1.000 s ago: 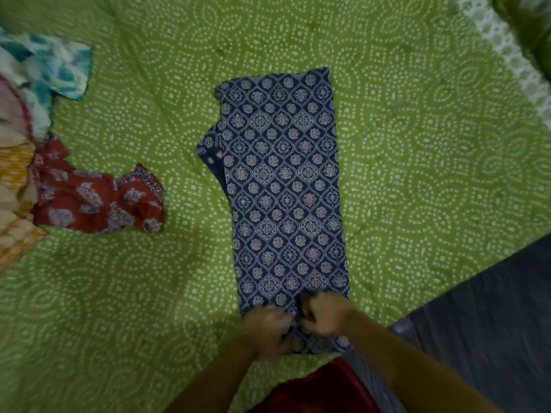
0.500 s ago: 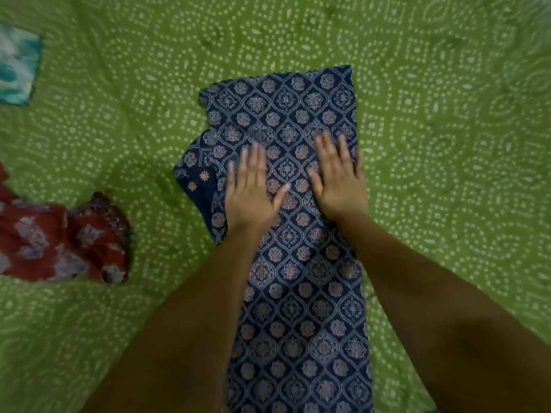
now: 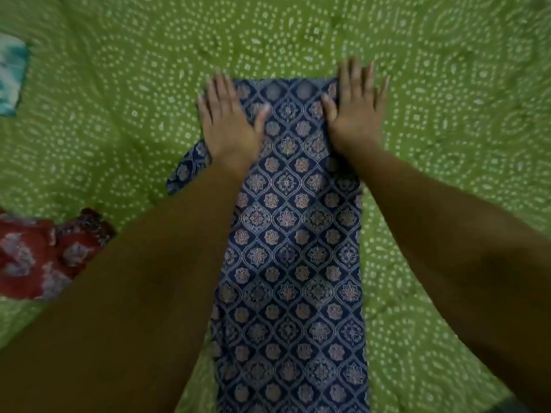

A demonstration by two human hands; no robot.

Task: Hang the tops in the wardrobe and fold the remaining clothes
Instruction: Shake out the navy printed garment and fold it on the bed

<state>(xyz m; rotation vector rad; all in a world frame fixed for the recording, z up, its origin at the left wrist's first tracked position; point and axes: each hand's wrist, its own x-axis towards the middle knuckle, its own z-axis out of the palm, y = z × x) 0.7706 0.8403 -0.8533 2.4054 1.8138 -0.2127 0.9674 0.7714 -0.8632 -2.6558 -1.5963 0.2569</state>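
**Both palms flat at the far end of the blue garment**

A long, narrow blue printed garment (image 3: 293, 239) lies lengthwise on the green dotted bedspread (image 3: 447, 70), running from the near edge of the view up to its far hem. Its near end is cut off by the bottom of the frame, so its full length cannot be seen.

The left hand (image 3: 228, 123) rests on the far left corner of the garment, fingers straight and slightly spread, gripping nothing. The right hand (image 3: 356, 111) lies on the far right corner in the same way — fingers extended, their tips reaching past the hem onto the bedspread. Both forearms cover much of the cloth's side edges.

A small flap of the same blue fabric pokes out from under the left wrist (how it joins the rest is hidden by the arm).

Well to the left, a crumpled red floral garment (image 3: 44, 254) sits on the bedspread, partly hidden by the left forearm and cut off by the frame — its shape is hard to make out. A teal and white cloth (image 3: 12, 81) shows only as a blurred patch at the left edge.
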